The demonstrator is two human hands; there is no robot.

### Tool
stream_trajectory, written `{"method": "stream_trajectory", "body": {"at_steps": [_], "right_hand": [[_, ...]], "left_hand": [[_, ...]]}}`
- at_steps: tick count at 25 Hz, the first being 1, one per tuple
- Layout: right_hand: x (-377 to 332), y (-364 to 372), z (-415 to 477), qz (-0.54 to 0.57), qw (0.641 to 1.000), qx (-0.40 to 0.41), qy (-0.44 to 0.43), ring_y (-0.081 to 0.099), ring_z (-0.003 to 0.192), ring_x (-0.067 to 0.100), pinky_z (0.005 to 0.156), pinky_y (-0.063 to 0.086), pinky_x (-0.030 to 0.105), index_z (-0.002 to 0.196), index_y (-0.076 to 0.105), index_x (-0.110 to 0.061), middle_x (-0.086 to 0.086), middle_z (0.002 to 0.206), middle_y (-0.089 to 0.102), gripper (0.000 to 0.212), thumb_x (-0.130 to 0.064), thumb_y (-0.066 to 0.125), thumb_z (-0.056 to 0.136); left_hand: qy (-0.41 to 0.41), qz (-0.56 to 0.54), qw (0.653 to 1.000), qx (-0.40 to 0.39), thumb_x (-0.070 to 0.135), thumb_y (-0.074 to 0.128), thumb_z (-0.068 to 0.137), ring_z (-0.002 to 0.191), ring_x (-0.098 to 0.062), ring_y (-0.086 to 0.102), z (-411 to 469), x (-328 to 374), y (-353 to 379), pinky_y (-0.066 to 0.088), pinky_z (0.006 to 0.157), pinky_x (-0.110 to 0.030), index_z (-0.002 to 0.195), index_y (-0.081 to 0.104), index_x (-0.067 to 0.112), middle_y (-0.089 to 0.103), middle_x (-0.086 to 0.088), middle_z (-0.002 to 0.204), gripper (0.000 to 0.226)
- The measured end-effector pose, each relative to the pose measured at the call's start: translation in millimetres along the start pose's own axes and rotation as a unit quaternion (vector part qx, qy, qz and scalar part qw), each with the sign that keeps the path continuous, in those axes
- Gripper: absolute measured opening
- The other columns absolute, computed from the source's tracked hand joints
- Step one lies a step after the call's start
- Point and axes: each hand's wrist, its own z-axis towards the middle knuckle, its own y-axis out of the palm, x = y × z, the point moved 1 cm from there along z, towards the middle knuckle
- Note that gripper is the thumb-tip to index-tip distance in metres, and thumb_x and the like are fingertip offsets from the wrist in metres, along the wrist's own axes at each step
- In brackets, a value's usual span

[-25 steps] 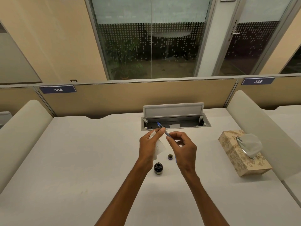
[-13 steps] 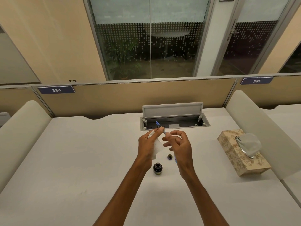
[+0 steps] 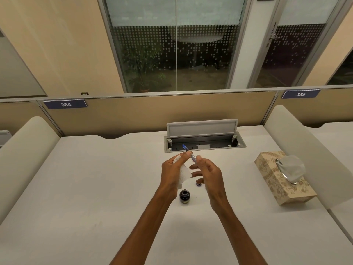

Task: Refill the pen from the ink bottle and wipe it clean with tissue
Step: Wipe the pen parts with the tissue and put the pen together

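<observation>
Above the desk, my left hand (image 3: 172, 169) holds a crumpled white tissue (image 3: 183, 173) in its palm and pinches the blue pen (image 3: 188, 151) near its tip. The pen slants up and away to the left. My right hand (image 3: 209, 173) grips the pen's lower end with thumb and forefinger; its other fingers spread. The small dark ink bottle (image 3: 184, 196) stands open on the desk just below my hands. Its cap (image 3: 198, 184) lies beside it, partly hidden behind my right hand.
A patterned tissue box (image 3: 275, 186) with a tissue sticking out sits at the right. An open cable tray (image 3: 204, 142) with a raised lid is set into the desk behind my hands. Padded dividers stand on both sides.
My right hand has shifted slightly along the pen and its fingers have spread more. The left hand keeps the tissue and pen tip in nearly the same place.
</observation>
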Motion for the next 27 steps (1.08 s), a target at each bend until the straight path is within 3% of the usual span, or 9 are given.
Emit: {"method": "stream_trajectory", "body": {"at_steps": [2,5,9,13,16,19,22,25,27], "right_hand": [[1.3,-0.2,0.5,-0.024,0.999,0.020,-0.035,0.072,0.075,0.015,0.067,0.057,0.030,0.101,0.061,-0.022,-0.007,0.095,0.069,0.015,-0.033,0.065,0.092],[3.1,0.6,0.9,-0.023,1.000,0.011,-0.015,0.070,0.076,0.016,0.066,0.055,0.029,0.102,0.064,-0.018,-0.005,0.092,0.070,0.019,-0.031,0.050,0.100],[4.4,0.1,0.0,-0.065,0.995,0.037,-0.059,0.071,0.080,0.014,0.066,0.059,0.029,0.105,0.060,-0.023,-0.007,0.097,0.068,0.016,-0.035,0.061,0.094],[5.5,1.1,-1.3,-0.056,0.998,0.025,-0.027,0.070,0.078,0.013,0.072,0.058,0.033,0.102,0.062,-0.022,-0.004,0.097,0.069,0.017,-0.035,0.053,0.098],[6.2,-0.4,-2.7,-0.087,0.993,0.033,-0.075,0.069,0.082,0.016,0.070,0.061,0.035,0.100,0.060,-0.028,-0.013,0.095,0.066,0.011,-0.033,0.065,0.092],[6.8,0.9,-3.9,-0.075,0.995,0.018,-0.056,0.072,0.082,0.015,0.071,0.059,0.034,0.097,0.063,-0.027,-0.014,0.090,0.069,0.011,-0.036,0.055,0.097],[6.5,1.2,-4.3,-0.091,0.992,0.036,-0.078,0.070,0.084,0.017,0.069,0.060,0.033,0.102,0.059,-0.026,-0.016,0.094,0.065,0.014,-0.034,0.064,0.092],[7.9,1.0,-4.5,-0.078,0.995,0.025,-0.056,0.071,0.078,0.010,0.070,0.059,0.033,0.096,0.062,-0.027,-0.011,0.091,0.070,0.012,-0.033,0.053,0.098],[9.1,0.0,-4.8,-0.083,0.995,0.024,-0.056,0.071,0.077,0.009,0.071,0.060,0.034,0.102,0.062,-0.028,-0.011,0.096,0.070,0.013,-0.038,0.055,0.097]], "left_hand": [[-0.003,0.000,1.000,-0.003,0.043,0.063,0.092,0.104,-0.024,0.052,-1.5,0.9,-0.5,0.042,0.087,-0.043,0.118,0.060,0.025,0.058,-0.004,0.117,0.032],[0.002,0.001,1.000,-0.010,0.040,0.061,0.093,0.100,-0.021,0.052,-3.3,-0.5,0.6,0.041,0.085,-0.041,0.112,0.058,0.027,0.057,-0.001,0.111,0.023],[0.012,0.010,1.000,-0.004,0.044,0.063,0.091,0.099,-0.021,0.054,-4.4,-2.5,-1.2,0.043,0.086,-0.040,0.113,0.060,0.027,0.061,-0.003,0.111,0.028],[0.007,0.009,1.000,-0.002,0.041,0.062,0.093,0.105,-0.024,0.052,-5.2,-3.0,-1.5,0.041,0.089,-0.040,0.112,0.058,0.026,0.059,-0.003,0.115,0.025],[0.014,0.012,1.000,0.003,0.043,0.063,0.091,0.102,-0.023,0.054,-5.0,-2.3,-2.3,0.043,0.087,-0.040,0.113,0.061,0.027,0.062,-0.004,0.114,0.027],[0.011,0.007,1.000,0.004,0.042,0.063,0.092,0.102,-0.023,0.053,-5.5,-4.0,-2.2,0.042,0.087,-0.041,0.117,0.062,0.023,0.059,-0.003,0.113,0.031],[0.005,0.013,1.000,0.005,0.043,0.063,0.091,0.107,-0.024,0.053,-6.1,-4.4,-1.6,0.043,0.092,-0.043,0.121,0.061,0.023,0.060,-0.005,0.119,0.036],[0.005,0.002,1.000,-0.006,0.040,0.062,0.093,0.106,-0.024,0.052,-7.4,-5.1,-1.2,0.041,0.091,-0.041,0.123,0.061,0.020,0.058,-0.003,0.117,0.036],[0.007,-0.002,1.000,-0.003,0.040,0.063,0.092,0.106,-0.024,0.052,-6.0,-6.6,-2.2,0.041,0.092,-0.041,0.122,0.063,0.019,0.059,-0.003,0.115,0.036]]}}
